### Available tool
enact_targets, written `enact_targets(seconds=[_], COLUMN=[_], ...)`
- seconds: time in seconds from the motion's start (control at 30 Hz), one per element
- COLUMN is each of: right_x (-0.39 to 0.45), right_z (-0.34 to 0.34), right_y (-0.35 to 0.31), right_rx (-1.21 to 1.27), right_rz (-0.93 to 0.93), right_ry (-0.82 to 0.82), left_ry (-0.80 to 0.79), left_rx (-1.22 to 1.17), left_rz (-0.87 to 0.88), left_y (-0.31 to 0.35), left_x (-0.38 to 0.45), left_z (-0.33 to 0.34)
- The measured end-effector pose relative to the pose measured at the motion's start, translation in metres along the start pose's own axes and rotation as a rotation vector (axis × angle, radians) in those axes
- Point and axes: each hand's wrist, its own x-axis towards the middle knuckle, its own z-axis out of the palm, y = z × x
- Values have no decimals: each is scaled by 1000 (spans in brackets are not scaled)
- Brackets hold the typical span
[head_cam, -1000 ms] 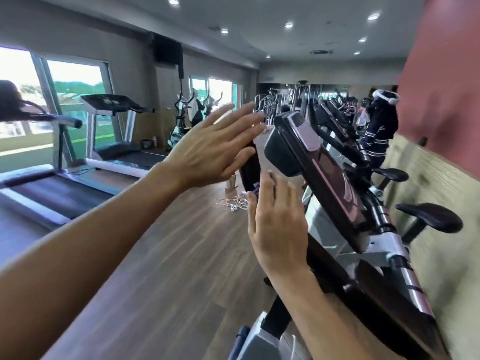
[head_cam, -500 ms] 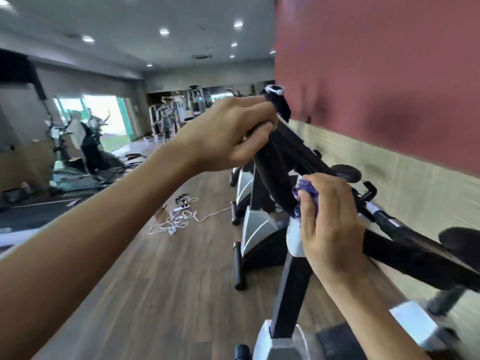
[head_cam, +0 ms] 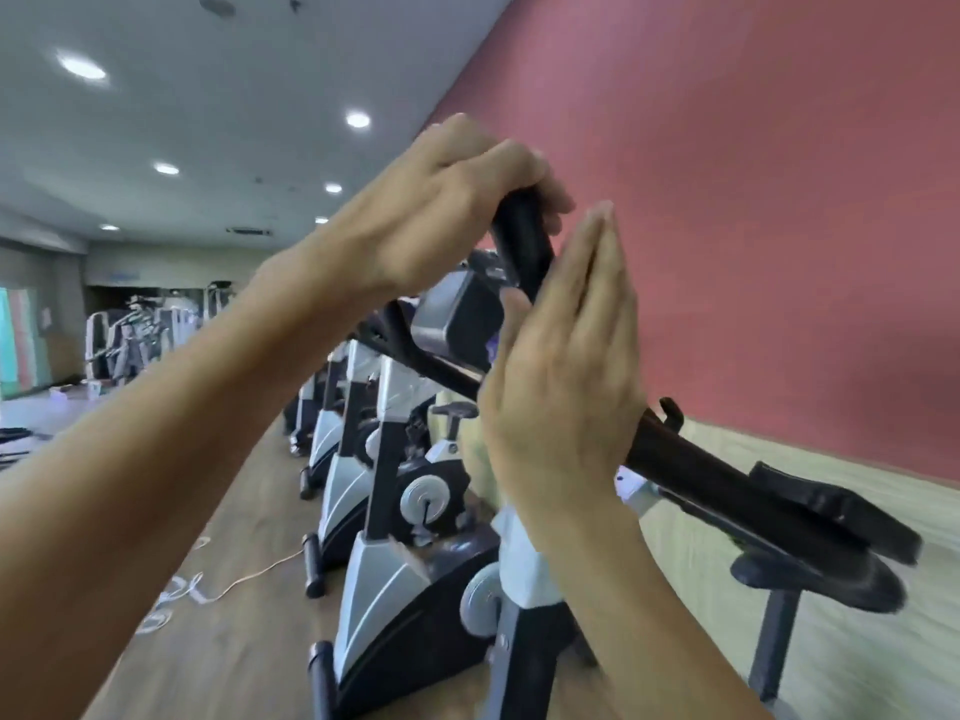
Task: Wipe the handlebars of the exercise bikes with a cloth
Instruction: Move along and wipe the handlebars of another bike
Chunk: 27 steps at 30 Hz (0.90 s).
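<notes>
Both forearms come in from the bottom edge. Right hand (head_cam: 563, 376) sits at frame centre, fingers straight and pressed together, palm flat against the black handlebar (head_cam: 691, 472); a sliver of purple cloth (head_cam: 492, 349) shows at its thumb edge, at 9 o'clock from the palm, so the cloth is pinned between palm and bar, right grip flat rather than curled. Left hand (head_cam: 447, 210), at 11 o'clock from the right one, has its grip wrapped tight over the bar's upturned end (head_cam: 522, 241). The bar runs down toward 4 o'clock, over a bike seat (head_cam: 831, 579). The console (head_cam: 457, 314) sits between the two hands. Farther off at 8 o'clock, a row of exercise bikes (head_cam: 395, 537) stands on the wood floor (head_cam: 234, 641), with white cable (head_cam: 176, 595) lying loose. Red wall (head_cam: 753, 200) beyond at 2 o'clock.
</notes>
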Motion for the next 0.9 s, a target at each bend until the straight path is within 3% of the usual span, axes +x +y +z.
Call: enact_targets(seconds=[0.27, 0.43, 0.57, 0.7, 0.9], right_x=[-29, 18, 11, -39, -51], right_z=[6, 34, 39, 21, 10], right_y=[2, -27, -22, 14, 50], right_rx=[-386, -485, -567, -592, -458], right_rz=[-11, 11, -21, -106, -343], right_ry=[145, 280, 378, 364, 349], left_ry=[34, -12, 26, 126, 347], left_rx=[-194, -458, -490, -396, -272], left_rz=[81, 107, 155, 201, 279], left_y=[-30, -42, -55, -52, -46], left_x=[-2, -5, 0, -2, -22], left_z=[0, 0, 4, 11, 33])
